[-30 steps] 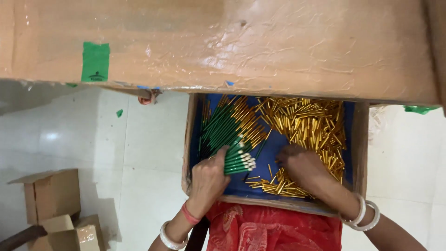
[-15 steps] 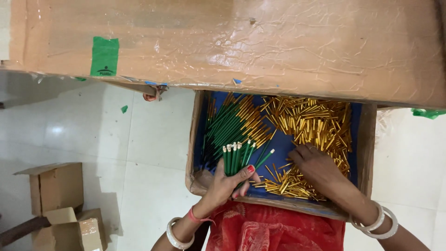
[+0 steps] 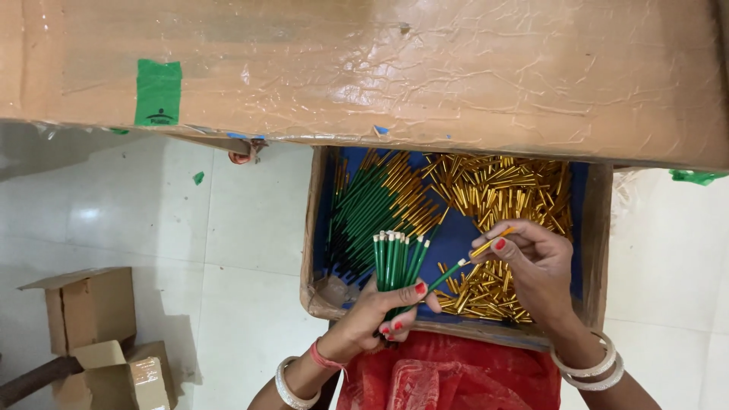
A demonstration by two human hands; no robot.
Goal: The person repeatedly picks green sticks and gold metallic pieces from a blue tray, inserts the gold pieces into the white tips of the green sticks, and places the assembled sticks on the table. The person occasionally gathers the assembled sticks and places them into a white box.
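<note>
**Green barrels and gold caps over a blue-lined tray**

The left hand (image 3: 376, 315), low in the centre of the frame, is closed around a bunch of green barrels (image 3: 395, 266); their long axis runs up the frame, white tips pointing toward the top. One single green barrel (image 3: 448, 275) slants out from this hand toward the upper right. Its tip meets a gold cap (image 3: 490, 241) pinched between the thumb and fingertips of the right hand (image 3: 535, 266), right of centre. The cap lies along the same slant.

Both hands hover over a shallow cardboard tray (image 3: 596, 250) lined in blue. In its left half lies a heap of capped green pens (image 3: 376, 201), slanting from lower left to upper right. Loose gold caps (image 3: 501, 186) fill its right half, pointing every way.

A large taped cardboard box (image 3: 364, 68) spans the top of the frame and overhangs the tray's far edge. Small cardboard boxes (image 3: 99, 334) sit on the white floor at lower left.
</note>
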